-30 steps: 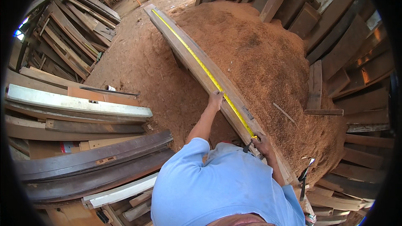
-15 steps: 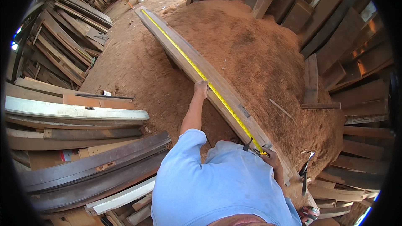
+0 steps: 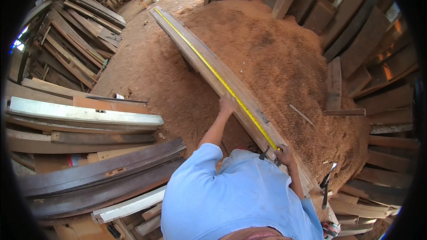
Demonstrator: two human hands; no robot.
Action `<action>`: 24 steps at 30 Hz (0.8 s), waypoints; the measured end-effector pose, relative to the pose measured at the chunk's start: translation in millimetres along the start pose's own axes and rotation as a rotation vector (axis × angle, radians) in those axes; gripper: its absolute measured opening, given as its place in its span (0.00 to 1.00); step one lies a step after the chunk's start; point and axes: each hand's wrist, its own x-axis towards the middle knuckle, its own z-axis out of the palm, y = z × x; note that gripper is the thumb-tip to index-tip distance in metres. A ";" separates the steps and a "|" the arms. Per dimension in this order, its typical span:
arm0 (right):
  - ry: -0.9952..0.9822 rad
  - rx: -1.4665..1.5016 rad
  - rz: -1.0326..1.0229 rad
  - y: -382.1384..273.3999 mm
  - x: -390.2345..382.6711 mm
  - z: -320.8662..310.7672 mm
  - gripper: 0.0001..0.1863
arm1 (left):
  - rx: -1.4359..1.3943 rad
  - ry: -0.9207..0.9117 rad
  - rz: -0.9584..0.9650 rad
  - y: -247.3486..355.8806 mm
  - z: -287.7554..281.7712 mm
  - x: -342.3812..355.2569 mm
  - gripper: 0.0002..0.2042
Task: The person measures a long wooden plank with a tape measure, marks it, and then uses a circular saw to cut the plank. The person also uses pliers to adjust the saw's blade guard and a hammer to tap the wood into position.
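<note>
A long wooden plank point(image 3: 209, 49) runs slantwise from the far left toward my right side. Along its top lies the yellow blade of a tape measure point(image 3: 195, 51), stretched nearly from the far end to my right hand point(image 3: 285, 155). That hand is closed around the tape at the near end, covering most of what it grips. About midway, my left hand point(image 3: 227, 104) is closed at the plank's left edge, fingertips against the blade; its grip underneath is hidden. A dark rectangular cutout point(image 3: 262, 116) shows in the plank between my hands.
Reddish-brown sawdust point(image 3: 275, 66) is heaped beyond the plank. Stacked boards point(image 3: 106, 171) lie to the left, and more timber point(image 3: 360, 40) leans at the right. A dark-handled chisel-like tool point(image 3: 326, 182) and a red-and-grey power tool point(image 3: 330, 228) are near my right arm.
My left hand has slid along the plank toward my right hand. The right hand has shifted a little farther up the plank with the tape. The view has turned slightly.
</note>
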 end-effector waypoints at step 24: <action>0.033 -0.053 0.199 60.5 -23.1 18.3 0.30 | 1.109 -0.550 0.482 18.8 58.6 -66.9 0.28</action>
